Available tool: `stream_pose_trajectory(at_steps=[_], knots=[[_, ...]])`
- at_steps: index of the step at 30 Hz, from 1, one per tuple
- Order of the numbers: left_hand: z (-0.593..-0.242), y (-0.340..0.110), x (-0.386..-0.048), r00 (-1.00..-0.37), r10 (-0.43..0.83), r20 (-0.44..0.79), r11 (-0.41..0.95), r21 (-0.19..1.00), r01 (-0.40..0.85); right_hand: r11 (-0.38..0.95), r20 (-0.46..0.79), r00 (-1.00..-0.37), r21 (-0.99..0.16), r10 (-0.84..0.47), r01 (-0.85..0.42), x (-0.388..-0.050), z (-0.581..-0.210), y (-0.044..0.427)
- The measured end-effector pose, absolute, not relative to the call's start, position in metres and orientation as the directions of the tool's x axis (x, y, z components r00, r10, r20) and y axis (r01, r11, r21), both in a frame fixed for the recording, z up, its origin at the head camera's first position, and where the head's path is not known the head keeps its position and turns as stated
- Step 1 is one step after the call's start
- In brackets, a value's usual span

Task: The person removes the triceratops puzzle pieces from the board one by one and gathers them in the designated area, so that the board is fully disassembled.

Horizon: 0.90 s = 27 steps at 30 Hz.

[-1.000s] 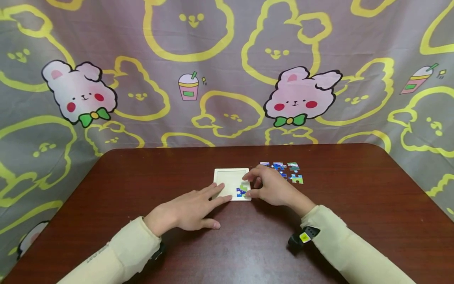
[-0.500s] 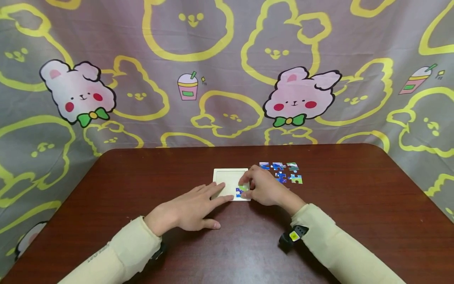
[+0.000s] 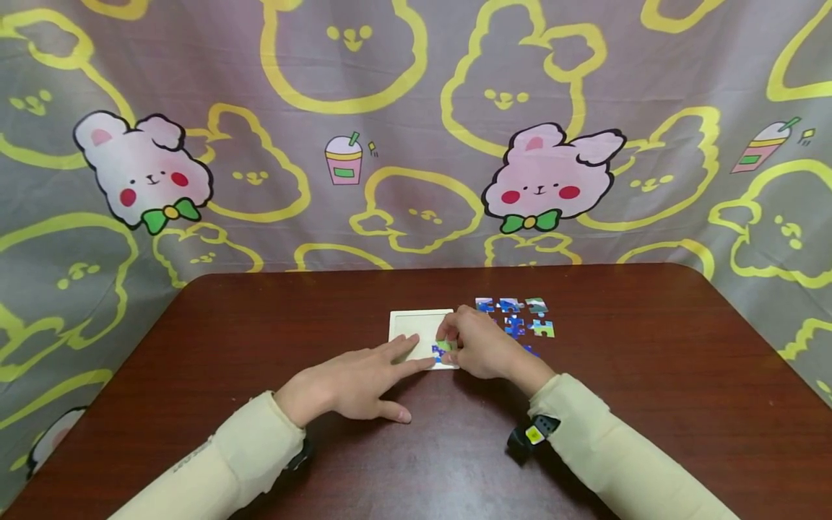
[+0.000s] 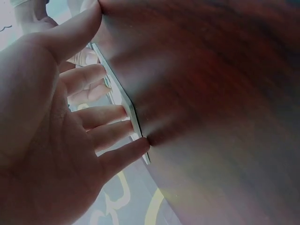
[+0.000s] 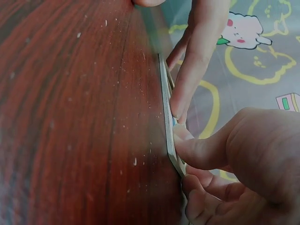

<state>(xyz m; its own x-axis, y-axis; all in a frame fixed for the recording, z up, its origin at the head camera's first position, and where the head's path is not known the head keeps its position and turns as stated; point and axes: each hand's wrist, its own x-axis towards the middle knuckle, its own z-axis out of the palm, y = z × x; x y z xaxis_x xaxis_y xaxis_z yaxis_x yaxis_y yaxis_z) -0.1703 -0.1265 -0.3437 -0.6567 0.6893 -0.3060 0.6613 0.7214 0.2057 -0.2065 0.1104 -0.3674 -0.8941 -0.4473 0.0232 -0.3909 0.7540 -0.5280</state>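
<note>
A square white puzzle tray (image 3: pixel 404 326) lies flat on the table in the head view. Joined jigsaw pieces (image 3: pixel 439 351) in green and blue fill its near right corner. My left hand (image 3: pixel 360 379) rests on the tray's left and near side with fingers stretched out; in the left wrist view the fingertips touch the tray's edge (image 4: pixel 127 104). My right hand (image 3: pixel 484 345) bends over that corner, thumb and forefinger pinching a jigsaw piece there, partly hidden by the fingers. The right wrist view shows the thumb (image 5: pixel 190 147) against the tray's inner side.
Several loose jigsaw pieces (image 3: pixel 515 326) lie right of the tray, some partly behind my right hand. The dark wooden table (image 3: pixel 292 310) ends at a patterned curtain (image 3: pixel 403 130).
My right hand has shifted slightly left, its fingers closing onto the corner piece. My left hand has slid a little to the right along the tray, its fingertip nearer the joined pieces.
</note>
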Motion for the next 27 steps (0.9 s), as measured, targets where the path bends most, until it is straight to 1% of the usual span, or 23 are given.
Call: stream_pose_trajectory(at_steps=[10,15,19,27], knots=[[-0.3455,-0.126,-0.1705,-0.659,0.686,-0.309,0.725,0.206,0.657,0.746,0.065,-0.887,-0.516,-0.456,-0.421,-0.2049,-0.3661,0.1105],[-0.3464,-0.1257,-0.1705,-0.653,0.693,-0.305,0.717,0.2,0.668,0.715,0.063,-0.883,-0.562,-0.465,-0.416,-0.2057,-0.3678,0.1129],[-0.3469,-0.1266,-0.1698,-0.641,0.715,-0.28,0.696,0.195,0.691,0.69,0.059,-0.883,-0.6,-0.466,-0.404,-0.207,-0.3693,0.1153],[-0.3475,-0.1291,-0.1694,-0.633,0.731,-0.254,0.68,0.203,0.705,0.669,0.108,-0.871,-0.598,-0.479,-0.442,-0.2051,-0.3665,0.1171]])
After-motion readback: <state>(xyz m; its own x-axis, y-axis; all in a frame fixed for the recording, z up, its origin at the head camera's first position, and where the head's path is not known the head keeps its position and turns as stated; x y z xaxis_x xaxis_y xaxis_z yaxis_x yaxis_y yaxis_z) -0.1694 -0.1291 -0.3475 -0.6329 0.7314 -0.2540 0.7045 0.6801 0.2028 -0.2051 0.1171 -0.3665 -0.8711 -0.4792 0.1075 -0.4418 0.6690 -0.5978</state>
